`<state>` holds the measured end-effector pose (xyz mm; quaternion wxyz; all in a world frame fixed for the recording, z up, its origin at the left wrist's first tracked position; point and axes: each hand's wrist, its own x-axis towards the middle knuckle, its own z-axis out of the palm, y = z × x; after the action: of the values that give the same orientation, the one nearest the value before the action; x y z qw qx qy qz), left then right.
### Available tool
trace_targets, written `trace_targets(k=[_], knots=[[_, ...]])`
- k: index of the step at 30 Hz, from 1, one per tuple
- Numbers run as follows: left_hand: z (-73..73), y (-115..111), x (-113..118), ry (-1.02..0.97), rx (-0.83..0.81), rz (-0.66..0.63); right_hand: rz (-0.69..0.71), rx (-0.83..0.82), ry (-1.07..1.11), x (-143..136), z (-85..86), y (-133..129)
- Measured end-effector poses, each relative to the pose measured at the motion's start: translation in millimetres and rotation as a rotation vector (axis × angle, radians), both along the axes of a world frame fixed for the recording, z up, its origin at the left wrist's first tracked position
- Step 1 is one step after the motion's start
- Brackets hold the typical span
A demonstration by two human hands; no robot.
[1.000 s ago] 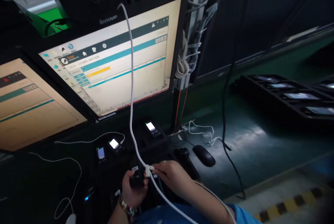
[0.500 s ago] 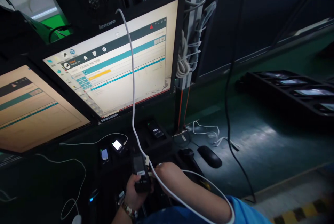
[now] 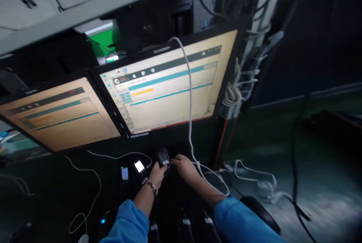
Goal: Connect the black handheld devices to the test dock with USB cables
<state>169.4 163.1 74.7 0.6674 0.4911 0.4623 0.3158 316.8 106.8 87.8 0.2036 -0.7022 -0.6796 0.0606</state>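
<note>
My left hand is wrapped around a small black handheld device with a dark screen and a pale label. At the device's right side, my right hand has its fingers pinched on the end of a white cable. The plug itself is mostly hidden by the fingers. This cable hangs down in front of the right-hand monitor and loops near my right wrist. Left of my left hand lie a lit device with a white cable attached and another small device with a bluish screen.
Two monitors, the left and the right, stand behind the hands. Bundled cables run down a post. A black mouse and a tangle of white cord lie at the right. Several dark devices sit near the front.
Both hands, with the device and cable end, have moved away from my body toward the monitors. My view has shifted, so the monitors sit lower and further right.
</note>
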Motion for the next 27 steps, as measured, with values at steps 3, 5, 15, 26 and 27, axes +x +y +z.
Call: trace_targets(k=[3,5,15,26,27], knots=[[-6.5,22.5,6.6,0.108,0.091,0.093,-0.038,0.028,-0.058,-6.6,-11.3,28.2],[-10.3,32.6,7.4,0.176,0.154,0.158,-0.051,0.033,-0.096,-11.3,-18.2,41.9],[-25.8,16.4,-17.1,0.333,0.281,0.142,-0.133,0.025,-0.248,-25.3,-42.5,50.5],[-69.7,-3.0,-98.0,0.222,0.523,0.539,0.042,0.049,-0.188,-106.7,-34.2,55.7],[-73.1,-0.2,-100.1,0.213,0.522,0.543,0.055,0.036,-0.202,-110.4,-35.9,60.1]])
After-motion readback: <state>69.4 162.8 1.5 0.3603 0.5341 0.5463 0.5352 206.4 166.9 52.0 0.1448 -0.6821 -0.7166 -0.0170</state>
